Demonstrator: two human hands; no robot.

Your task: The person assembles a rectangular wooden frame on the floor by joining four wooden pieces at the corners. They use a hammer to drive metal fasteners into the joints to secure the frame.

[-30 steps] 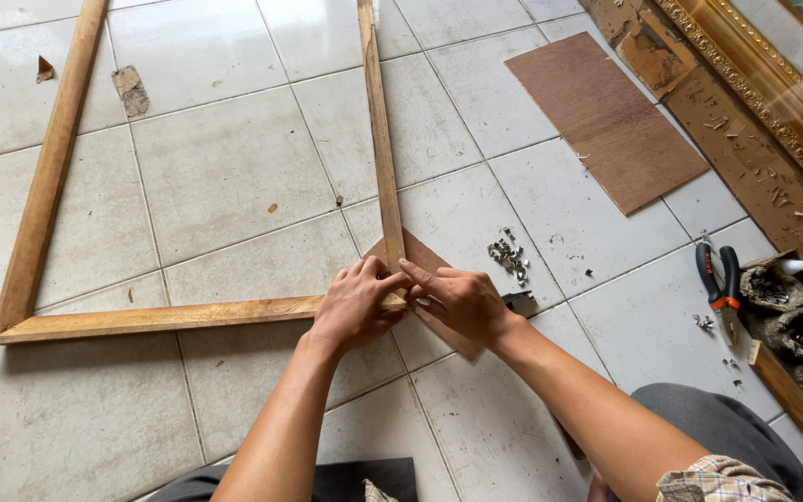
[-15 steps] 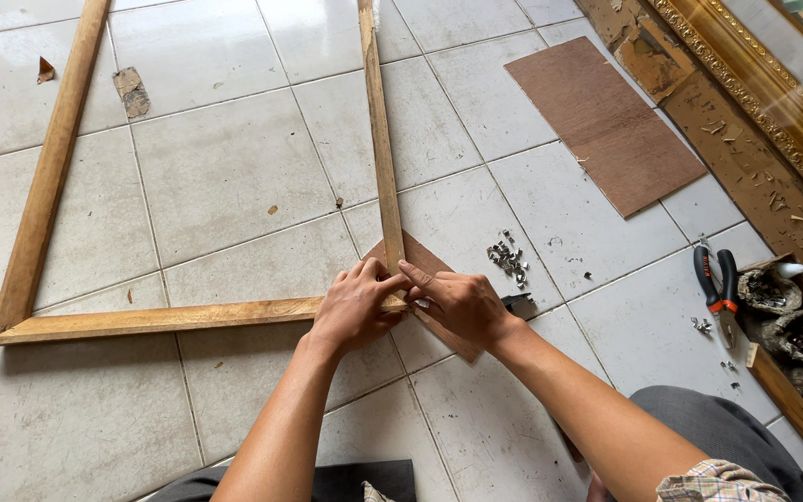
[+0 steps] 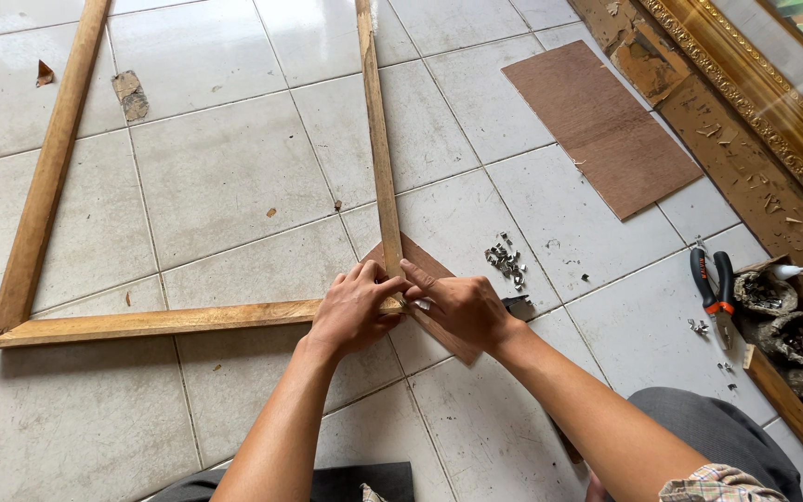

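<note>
A large wooden frame [image 3: 151, 323] lies flat on the tiled floor. Its near right corner sits under both my hands. My left hand [image 3: 353, 308] presses on the corner joint from the left, fingers curled over the wood. My right hand [image 3: 455, 303] meets it from the right, index finger stretched along the joint. A triangular brown board piece [image 3: 427, 262] lies under the corner. What my fingertips pinch, if anything, is hidden.
A heap of small metal staples [image 3: 506, 259] lies right of the corner. Red-handled pliers [image 3: 714, 294] rest further right, beside dirty pots [image 3: 781, 316]. A brown board sheet [image 3: 598, 125] lies at the back right, next to an ornate gilded frame [image 3: 762, 93].
</note>
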